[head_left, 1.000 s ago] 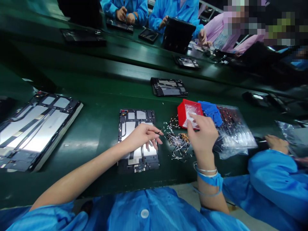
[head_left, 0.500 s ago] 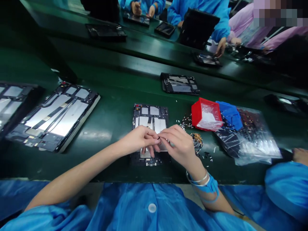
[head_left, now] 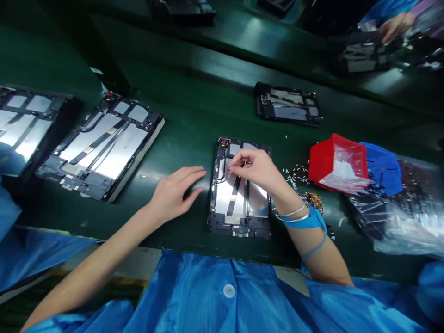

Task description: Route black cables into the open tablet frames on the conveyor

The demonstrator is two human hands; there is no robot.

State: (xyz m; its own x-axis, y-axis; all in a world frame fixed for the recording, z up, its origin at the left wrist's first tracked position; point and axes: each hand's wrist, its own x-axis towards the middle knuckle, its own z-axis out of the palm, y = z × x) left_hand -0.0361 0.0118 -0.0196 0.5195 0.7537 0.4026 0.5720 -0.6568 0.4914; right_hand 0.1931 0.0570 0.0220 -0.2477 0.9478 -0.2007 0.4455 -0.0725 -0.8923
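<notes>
An opened tablet (head_left: 225, 203) lies face down on the green bench in front of me, with its silver battery plates, dark ribbon cables and black frame exposed. Over its upper half, my right hand (head_left: 255, 169) is closed in a pinch near the cable along the left side. Whatever sits between those fingertips is too small to make out. To the left of the tablet, my left hand (head_left: 176, 192) rests low over the bench, fingers stretched and thumb apart, holding nothing. A blue wrist strap (head_left: 308, 219) and metal bangles circle my right wrist.
Right of the tablet stand a red bin (head_left: 321, 159) and a blue bin (head_left: 385, 169), beside clear plastic bags (head_left: 409, 226). Small white and black bits lie scattered nearby. More opened tablets (head_left: 104, 148) are at the left and back. A co-worker's hand (head_left: 397, 27) shows across the bench.
My hands have parted: the left moved off the tablet to its left side and opened, while the right shifted to the tablet's upper part. The view has tilted down and turned left.
</notes>
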